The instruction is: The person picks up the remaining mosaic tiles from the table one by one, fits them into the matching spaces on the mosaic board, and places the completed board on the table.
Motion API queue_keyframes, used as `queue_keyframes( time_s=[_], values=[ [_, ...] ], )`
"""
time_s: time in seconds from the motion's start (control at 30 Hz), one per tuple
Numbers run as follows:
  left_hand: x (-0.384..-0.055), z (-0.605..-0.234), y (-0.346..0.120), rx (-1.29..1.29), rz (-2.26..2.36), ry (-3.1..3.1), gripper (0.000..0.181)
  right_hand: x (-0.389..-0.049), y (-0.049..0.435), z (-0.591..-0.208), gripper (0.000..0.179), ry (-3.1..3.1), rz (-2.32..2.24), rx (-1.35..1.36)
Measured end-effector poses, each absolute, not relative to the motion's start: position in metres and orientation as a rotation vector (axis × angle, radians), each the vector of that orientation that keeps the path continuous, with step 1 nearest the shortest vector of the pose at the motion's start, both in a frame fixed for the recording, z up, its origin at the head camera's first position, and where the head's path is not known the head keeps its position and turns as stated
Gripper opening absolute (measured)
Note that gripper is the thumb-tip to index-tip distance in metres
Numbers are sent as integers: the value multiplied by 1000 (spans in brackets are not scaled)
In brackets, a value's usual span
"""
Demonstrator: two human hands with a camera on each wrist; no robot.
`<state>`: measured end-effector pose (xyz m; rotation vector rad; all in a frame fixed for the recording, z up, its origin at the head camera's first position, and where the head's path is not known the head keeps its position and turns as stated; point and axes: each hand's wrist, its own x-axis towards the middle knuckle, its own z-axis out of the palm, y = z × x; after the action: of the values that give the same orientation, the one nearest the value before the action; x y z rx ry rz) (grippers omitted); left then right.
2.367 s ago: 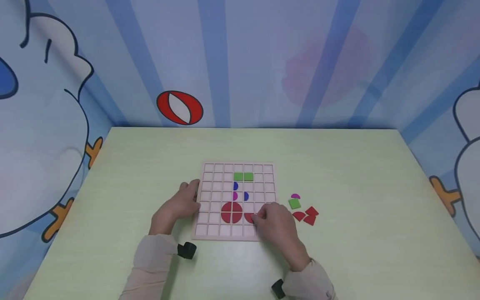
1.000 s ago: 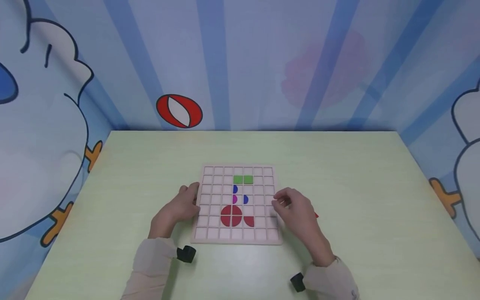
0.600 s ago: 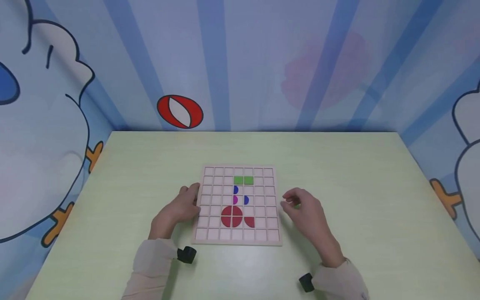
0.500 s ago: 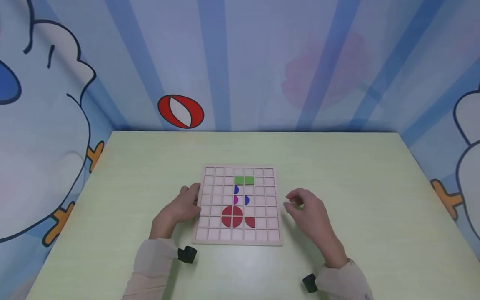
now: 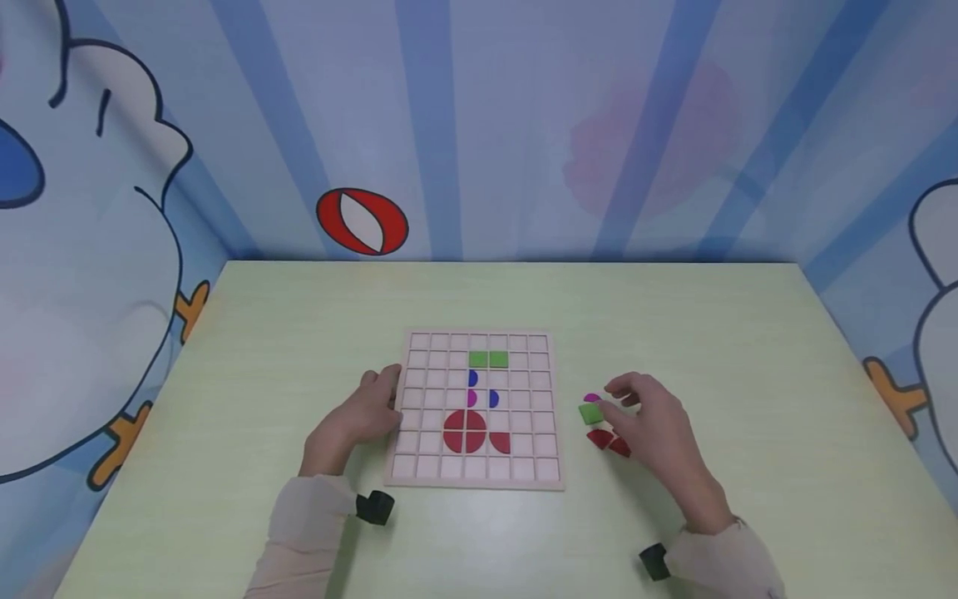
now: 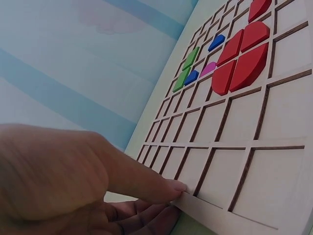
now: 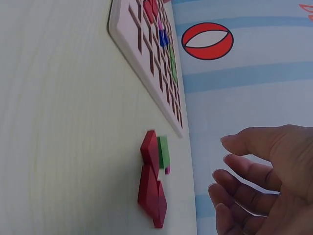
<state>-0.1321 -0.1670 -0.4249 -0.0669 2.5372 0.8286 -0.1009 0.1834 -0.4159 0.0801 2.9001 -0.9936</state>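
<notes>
A pale wooden grid board (image 5: 473, 485) lies on the table. My left hand (image 5: 355, 412) touches its left edge; in the left wrist view the thumb rests on the rim, the other fingers below. Red quarter pieces form a circle (image 5: 455, 422) on the board, with another red quarter piece (image 5: 501, 443) to its right. My right hand (image 5: 659, 424) hovers over loose pieces right of the board, fingers loosely bent and apart, nothing between them. Beside it lie a green square (image 5: 590, 414), a magenta half-circle (image 5: 591, 398) and red quarter pieces (image 7: 149, 147), partly hidden in the head view.
Two green squares (image 5: 488, 359), blue half-circles (image 5: 494, 398) and a magenta half-circle (image 5: 471, 398) sit in the board's cells. Black wrist cameras (image 5: 375, 507) stick out from both sleeves. A patterned wall (image 5: 509, 166) rises behind the table's (image 5: 711, 333) back edge.
My right hand has let go of the red quarter piece on the board and moved right, off the board, to the loose pieces. My left hand stays at the board's edge.
</notes>
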Motion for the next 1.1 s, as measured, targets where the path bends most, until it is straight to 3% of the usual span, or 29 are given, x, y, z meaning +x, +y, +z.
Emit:
queue_keyframes(
  time_s=[0.47,1.1],
  values=[
    [-132,-424,-166,-82,822,2533,72,-94,217,-425,34,2849,-941,102],
    [-132,-425,-166,-82,851,2533,72,-85,199,-441,23,3019,-702,-135]
  ],
)
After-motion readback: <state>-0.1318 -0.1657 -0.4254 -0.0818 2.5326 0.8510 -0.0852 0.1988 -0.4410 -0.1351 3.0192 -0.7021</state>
